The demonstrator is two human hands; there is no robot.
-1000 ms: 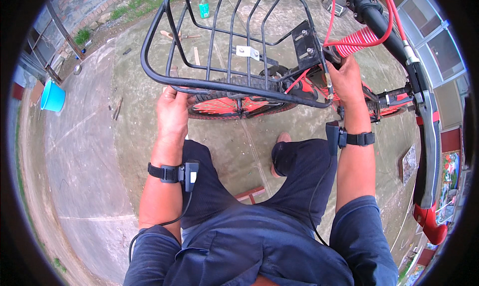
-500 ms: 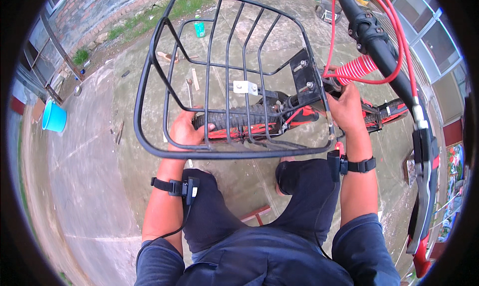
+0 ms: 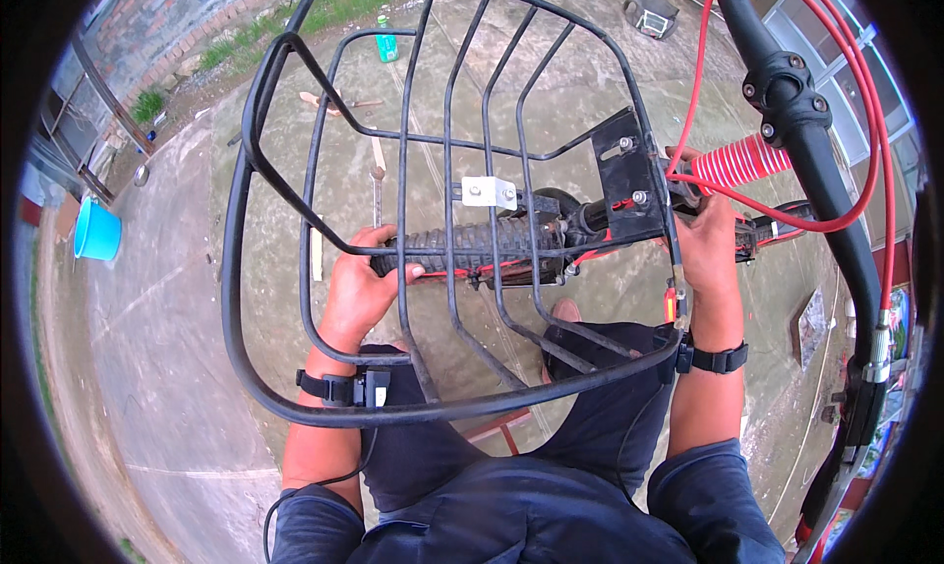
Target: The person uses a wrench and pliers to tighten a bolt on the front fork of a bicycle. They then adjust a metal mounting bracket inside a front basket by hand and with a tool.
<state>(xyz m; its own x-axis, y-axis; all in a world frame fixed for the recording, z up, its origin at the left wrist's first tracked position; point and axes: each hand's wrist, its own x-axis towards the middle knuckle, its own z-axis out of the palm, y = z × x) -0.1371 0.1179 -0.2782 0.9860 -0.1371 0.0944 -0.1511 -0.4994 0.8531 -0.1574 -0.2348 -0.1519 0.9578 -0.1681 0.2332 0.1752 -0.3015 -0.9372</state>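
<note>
In the head view, a bicycle leans across in front of me with a black wire basket [image 3: 339, 407] fixed to its front. My left hand [image 3: 359, 287] is closed around the knobbly front tyre [image 3: 472, 241], its thumb on the near side, partly behind the basket wires. My right hand [image 3: 706, 237] is wrapped round the bicycle's dark frame behind the basket's black mounting plate [image 3: 627, 171], just below a red-and-white striped tube [image 3: 742, 161]. Some of its fingers are hidden. A silver bracket [image 3: 489, 191] with two bolts sits on the basket.
Handlebars [image 3: 836, 210] with red cables rise at the right. A wrench [image 3: 378, 195] lies on the concrete past the tyre. Farther off are a green bottle [image 3: 386, 41], a blue bucket [image 3: 98, 230] and a dark bag [image 3: 651, 15]. A red metal piece [image 3: 506, 431] lies between my legs.
The bicycle has tipped toward me: the basket looks larger, its near rim lower over my forearms and thighs. The handlebars have shifted right. Both hands keep their hold.
</note>
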